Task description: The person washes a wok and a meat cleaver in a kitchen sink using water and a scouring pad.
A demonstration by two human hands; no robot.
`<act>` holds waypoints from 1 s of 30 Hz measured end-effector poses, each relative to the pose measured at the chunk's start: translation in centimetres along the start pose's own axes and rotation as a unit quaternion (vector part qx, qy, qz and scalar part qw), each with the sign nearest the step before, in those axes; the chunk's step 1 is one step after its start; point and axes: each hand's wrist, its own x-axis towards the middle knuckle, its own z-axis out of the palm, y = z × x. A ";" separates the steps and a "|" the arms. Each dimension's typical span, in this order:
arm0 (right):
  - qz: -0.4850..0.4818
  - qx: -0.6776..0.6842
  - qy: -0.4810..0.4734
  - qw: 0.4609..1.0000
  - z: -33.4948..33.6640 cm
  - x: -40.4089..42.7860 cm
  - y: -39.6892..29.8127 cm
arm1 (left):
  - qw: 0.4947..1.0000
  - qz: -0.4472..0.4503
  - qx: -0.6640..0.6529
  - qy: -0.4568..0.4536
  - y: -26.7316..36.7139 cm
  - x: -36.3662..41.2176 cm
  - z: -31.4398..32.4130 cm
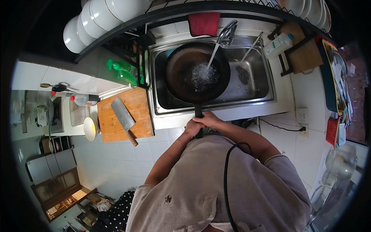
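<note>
Both of my hands are closed around the black handle (pixel 198 110) of a large dark wok (pixel 181 72). My left hand (pixel 193 127) grips it nearer my body, and my right hand (pixel 209 119) sits just beyond, overlapping it. The wok rests over the left part of a stainless steel sink (pixel 255 90). From a chrome faucet (pixel 227 32) a stream of water runs into the wok and bubbles on the water pooled inside.
Left of the sink, a cleaver (pixel 123 113) lies on a wooden cutting board (pixel 105 127), its handle past the edge. A bowl (pixel 91 129) stands beside it. A scouring pad (pixel 242 74) lies in the sink. Overhead runs a black rack (pixel 174 11) with white bowls (pixel 101 17).
</note>
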 end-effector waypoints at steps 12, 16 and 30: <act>0.015 0.009 -0.010 1.000 0.3 0.8 0.9 | 1.000 0.006 -0.016 0.006 0.2 -0.2 0.2; 0.020 -0.007 -0.002 1.000 0.4 0.8 0.8 | 1.000 0.003 -0.012 0.003 0.1 -0.1 0.1; -0.020 -0.097 -0.014 0.995 -0.8 -0.5 -0.9 | 0.999 0.022 -0.038 0.016 -0.5 0.0 0.3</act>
